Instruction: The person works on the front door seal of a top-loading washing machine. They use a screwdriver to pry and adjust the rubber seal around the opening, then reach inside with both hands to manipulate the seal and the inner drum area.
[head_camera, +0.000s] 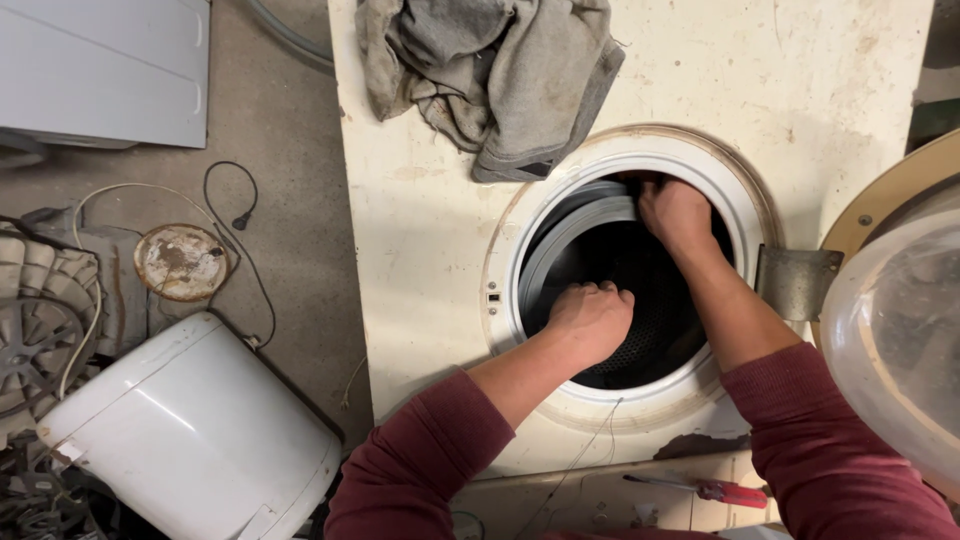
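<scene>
In the head view, at the centre right of the frame, both hands reach into the round opening of a cream washing machine (420, 250) lying on its back: the left hand (590, 318) is closed in a fist on the grey rubber door gasket (570, 235), and the right hand (678, 212), at the top of the opening, seems clenched on the same gasket, though shadow hides its fingers. The gasket looks soft, pliant and light, likely to fold and spring back, so its thick lip is the best hold. A grey rag (490, 70) lies at upper centre, and a red-handled screwdriver (715, 490) at the lower right.
</scene>
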